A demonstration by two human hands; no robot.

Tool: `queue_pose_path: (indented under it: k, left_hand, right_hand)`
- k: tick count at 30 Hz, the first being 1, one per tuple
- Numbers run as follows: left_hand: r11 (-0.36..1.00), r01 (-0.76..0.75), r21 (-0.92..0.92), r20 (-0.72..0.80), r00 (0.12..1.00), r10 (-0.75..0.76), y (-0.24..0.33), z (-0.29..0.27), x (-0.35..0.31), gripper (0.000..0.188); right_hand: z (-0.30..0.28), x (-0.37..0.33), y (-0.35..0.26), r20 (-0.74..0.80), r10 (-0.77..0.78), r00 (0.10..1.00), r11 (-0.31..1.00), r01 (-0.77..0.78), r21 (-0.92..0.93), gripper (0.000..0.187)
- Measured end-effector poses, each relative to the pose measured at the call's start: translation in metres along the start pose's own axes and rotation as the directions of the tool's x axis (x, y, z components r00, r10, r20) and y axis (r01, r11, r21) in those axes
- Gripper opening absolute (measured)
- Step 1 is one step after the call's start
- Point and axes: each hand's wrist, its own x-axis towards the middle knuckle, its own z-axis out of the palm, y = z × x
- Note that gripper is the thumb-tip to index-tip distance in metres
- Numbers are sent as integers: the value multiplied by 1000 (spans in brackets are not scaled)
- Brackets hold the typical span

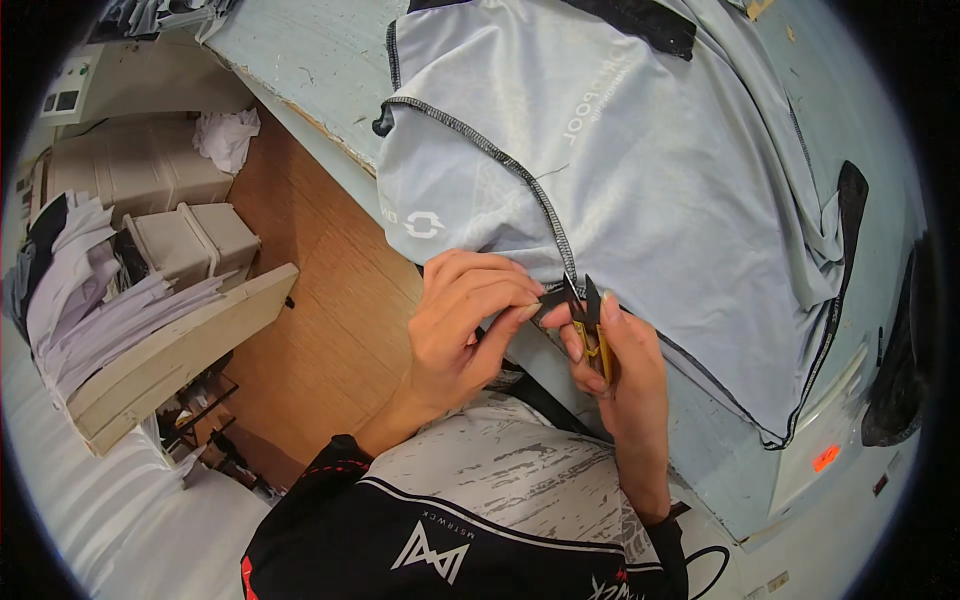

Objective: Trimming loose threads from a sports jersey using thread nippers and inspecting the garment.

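A light grey garment (pixel 660 190), inside out with black overlocked seams, is spread over the table. My left hand (pixel 465 315) is closed, pinching the garment's dark edge between thumb and fingers. Just right of it, my right hand (pixel 630 365) grips a pair of thread snips (pixel 597 345) with yellow handles and dark blades. The blades point away from me, beside the lower end of the black seam (pixel 520 175). A loose thread (pixel 553 172) sticks out from that seam farther up. Whether the blades touch the seam I cannot tell.
The pale blue table (pixel 300 65) bears the garment; a black cloth piece (pixel 900 350) lies at its right. Lidded grey bins (pixel 195 240) stand on the wooden floor (pixel 335 350) at left. Nearer, a board (pixel 185 355) stands beside stacked white sheets (pixel 85 290).
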Motion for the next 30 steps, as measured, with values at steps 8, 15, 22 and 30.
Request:
queue_pose_path:
  k: [8, 15, 22, 30]
  left_hand:
    - [997, -68, -28, -20, 997, 68, 1, -4, -3, 13]
    - [998, -57, -39, -28, 998, 56, 2, -5, -7, 9]
    - [999, -23, -22, 13, 1000, 23, 3, -11, -16, 9]
    - [1000, -14, -26, 46, 999, 15, 8, -13, -17, 13]
  right_hand:
    - [0, 0, 2, 3, 17, 1000, 1000, -17, 22, 50]
    - [-4, 0, 6, 0, -10, 1000, 1000, 10, 28, 40]
    - [-6, -8, 14, -21, -49, 999, 999, 49, -22, 39]
    - [-5, -7, 6, 8, 24, 1000, 996, -24, 86, 44]
